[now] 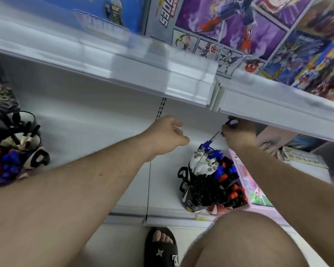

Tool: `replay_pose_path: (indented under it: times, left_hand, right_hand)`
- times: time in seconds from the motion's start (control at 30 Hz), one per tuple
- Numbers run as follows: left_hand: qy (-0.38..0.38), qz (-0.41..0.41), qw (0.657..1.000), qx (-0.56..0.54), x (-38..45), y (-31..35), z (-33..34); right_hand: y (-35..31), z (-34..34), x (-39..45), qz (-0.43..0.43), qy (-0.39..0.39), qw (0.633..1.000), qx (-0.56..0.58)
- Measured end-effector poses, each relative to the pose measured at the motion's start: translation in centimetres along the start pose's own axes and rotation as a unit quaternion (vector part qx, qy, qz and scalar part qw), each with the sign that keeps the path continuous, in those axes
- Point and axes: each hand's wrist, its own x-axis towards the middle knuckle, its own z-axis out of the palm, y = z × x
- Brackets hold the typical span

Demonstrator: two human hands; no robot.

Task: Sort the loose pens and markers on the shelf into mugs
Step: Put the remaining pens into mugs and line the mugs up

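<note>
A: Where are the person's hands?

B: Both reach over the lower white shelf [96, 132]. The left hand [167, 134] hangs near the centre with its fingers loosely curled and nothing in it. The right hand [238, 132] is at about two o'clock from the centre, just under the lip of the upper shelf [143, 68].

A: Is the right hand holding anything?

B: It pinches a blue pen [214, 138], whose shaft slants down to about seven o'clock from the hand. Something dark blue also shows at its fingertips, too blurred to name.

A: And the mugs?

B: A cluster of mugs [189, 182] stands below the right hand, at about five o'clock from the centre, packed with pens [208, 187]: white barrels with grey ends, then black, blue and red caps. The blue pen's lower end is just above the white ones. A second group of mugs [27, 151] sits at nine o'clock by the left edge, holding black, blue and red pens too.

A: What else is around?

B: A pink box [249, 182] touches the right side of the near cluster. Toy boxes [239, 26] with robot artwork fill the upper shelf at twelve to two o'clock. At six o'clock a bare knee [239, 243] and a foot in a black sandal [160, 251] show on the floor.
</note>
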Motion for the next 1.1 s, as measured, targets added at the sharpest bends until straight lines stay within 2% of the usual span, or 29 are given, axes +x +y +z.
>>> replay_pose_path:
  times: [0.2, 0.33, 0.53, 0.67, 0.83, 0.97, 1.1]
  left_hand:
    - [-0.009, -0.048, 0.999, 0.015, 3.4, -2.0, 1.4]
    - [-0.002, -0.078, 0.997, 0.022, 4.9, -3.1, 1.3]
    - [-0.006, -0.110, 0.993, 0.031, 6.1, -4.2, 1.2]
    - [-0.009, -0.122, 0.992, 0.041, 6.7, -4.6, 1.5]
    - [-0.018, -0.116, 0.992, 0.051, 7.2, -4.6, 2.5]
    - [-0.033, -0.110, 0.992, 0.060, 7.4, -4.5, 3.5]
    - [-0.034, -0.110, 0.991, 0.063, 7.4, -4.6, 3.6]
  right_hand:
    - [3.3, 1.5, 2.0, -0.032, 0.049, 0.996, -0.068]
    - [5.3, 3.2, 3.0, -0.040, 0.040, 0.993, -0.101]
    - [6.1, 5.5, 4.7, 0.014, 0.028, 0.995, -0.091]
    - [6.1, 5.1, 5.2, 0.064, 0.067, 0.995, -0.039]
    - [7.4, 5.5, 4.8, 0.020, 0.091, 0.994, -0.064]
    - [8.7, 7.8, 4.6, -0.042, 0.019, 0.989, -0.138]
    - [8.6, 9.3, 4.1, -0.096, -0.100, 0.956, -0.258]
